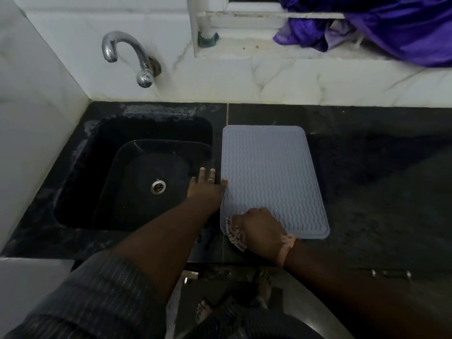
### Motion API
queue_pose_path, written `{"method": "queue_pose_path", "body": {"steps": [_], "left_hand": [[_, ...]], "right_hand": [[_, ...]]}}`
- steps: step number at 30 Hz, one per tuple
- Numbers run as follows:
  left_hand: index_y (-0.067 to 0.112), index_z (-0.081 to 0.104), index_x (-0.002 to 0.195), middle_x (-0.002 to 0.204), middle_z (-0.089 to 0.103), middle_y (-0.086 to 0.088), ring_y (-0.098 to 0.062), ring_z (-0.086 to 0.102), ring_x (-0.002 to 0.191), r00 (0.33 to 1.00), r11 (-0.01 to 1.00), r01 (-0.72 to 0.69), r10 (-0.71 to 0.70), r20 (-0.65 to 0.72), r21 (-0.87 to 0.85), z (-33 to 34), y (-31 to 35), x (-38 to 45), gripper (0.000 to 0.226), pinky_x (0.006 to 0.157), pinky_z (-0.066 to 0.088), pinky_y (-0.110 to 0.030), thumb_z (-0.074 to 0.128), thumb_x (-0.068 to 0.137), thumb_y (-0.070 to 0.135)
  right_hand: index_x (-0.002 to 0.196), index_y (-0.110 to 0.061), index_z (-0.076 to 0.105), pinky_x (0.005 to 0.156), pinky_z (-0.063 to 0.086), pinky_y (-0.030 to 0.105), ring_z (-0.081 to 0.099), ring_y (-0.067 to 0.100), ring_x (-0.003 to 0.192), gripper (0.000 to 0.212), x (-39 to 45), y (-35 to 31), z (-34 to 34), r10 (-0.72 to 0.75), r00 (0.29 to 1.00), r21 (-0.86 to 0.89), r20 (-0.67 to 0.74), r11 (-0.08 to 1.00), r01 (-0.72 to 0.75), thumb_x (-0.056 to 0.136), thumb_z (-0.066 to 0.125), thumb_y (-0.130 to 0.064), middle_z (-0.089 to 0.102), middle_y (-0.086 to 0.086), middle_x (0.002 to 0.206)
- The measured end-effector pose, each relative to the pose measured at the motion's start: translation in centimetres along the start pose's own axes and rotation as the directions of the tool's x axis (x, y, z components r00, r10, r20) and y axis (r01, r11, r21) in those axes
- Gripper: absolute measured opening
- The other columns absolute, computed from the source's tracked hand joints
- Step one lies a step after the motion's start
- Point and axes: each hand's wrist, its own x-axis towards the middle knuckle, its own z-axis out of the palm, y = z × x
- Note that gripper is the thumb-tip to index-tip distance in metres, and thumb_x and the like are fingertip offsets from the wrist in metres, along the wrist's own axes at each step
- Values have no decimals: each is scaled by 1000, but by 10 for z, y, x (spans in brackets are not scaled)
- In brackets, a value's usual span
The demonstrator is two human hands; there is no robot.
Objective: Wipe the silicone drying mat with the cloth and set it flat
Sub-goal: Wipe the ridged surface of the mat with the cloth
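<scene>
A grey silicone drying mat (271,172) with wavy ridges lies flat on the black countertop (379,167), just right of the sink. My left hand (206,188) rests palm down with fingers spread on the strip between sink and mat, its thumb touching the mat's left edge. My right hand (260,228) presses down on the mat's near left corner, closed over a pink and white cloth (233,234). The cloth sticks out from under the hand on the left and at the wrist.
A black sink (105,152) with a metal drain (158,186) lies to the left, a chrome tap (127,56) on the white tiled wall above it. Purple fabric (381,28) hangs over the window ledge at back right. My feet show below the counter edge.
</scene>
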Motion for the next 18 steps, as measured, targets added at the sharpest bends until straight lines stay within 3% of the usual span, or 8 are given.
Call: {"method": "queue_pose_path", "body": {"steps": [3,5,7,11,14,18], "left_hand": [[34,22,160,171,-3,-13,-42,-8,156,997,999,-29,28,-70,-25,-1,0,-5,55,124,11,-58,36,107,40],[37,30,158,172,0,-10,-41,-5,156,995,998,-43,38,-94,-56,1,0,-10,51,124,13,-57,36,107,39],[40,37,155,172,3,-7,-40,-4,156,995,997,-29,22,-95,-66,7,-3,-12,48,123,14,-56,35,107,41],[38,29,159,172,-1,-7,-40,-11,156,1000,1000,24,-24,-11,-11,15,0,-14,53,123,9,-60,36,106,43],[38,19,161,171,-5,-12,-43,-14,154,1000,999,20,-21,24,37,4,3,-17,57,122,6,-63,32,106,45],[37,14,161,170,-11,-17,-46,-18,153,998,993,-3,-4,61,114,-3,1,-15,60,121,4,-66,37,106,43]], "right_hand": [[89,-21,65,74,51,33,66,22,82,14,28,13,-36,134,987,152,91,977,-147,95,66,-34,71,3,90],[85,-23,55,71,50,34,64,22,79,21,50,22,-50,205,978,174,33,963,-207,96,63,-39,66,1,85],[89,-19,56,74,51,38,65,27,81,16,68,24,-53,213,977,102,-19,972,-210,94,65,-31,66,3,85],[109,-20,65,95,44,41,64,30,102,21,76,3,-25,214,976,-140,31,968,-208,95,57,-31,70,6,106],[119,-21,64,93,45,44,66,28,98,29,56,-8,-11,169,984,-208,-55,962,-176,97,52,-36,71,4,104],[115,-14,65,92,47,44,65,31,97,27,16,-20,-2,80,997,-195,8,978,-77,90,63,-23,70,9,106]]}}
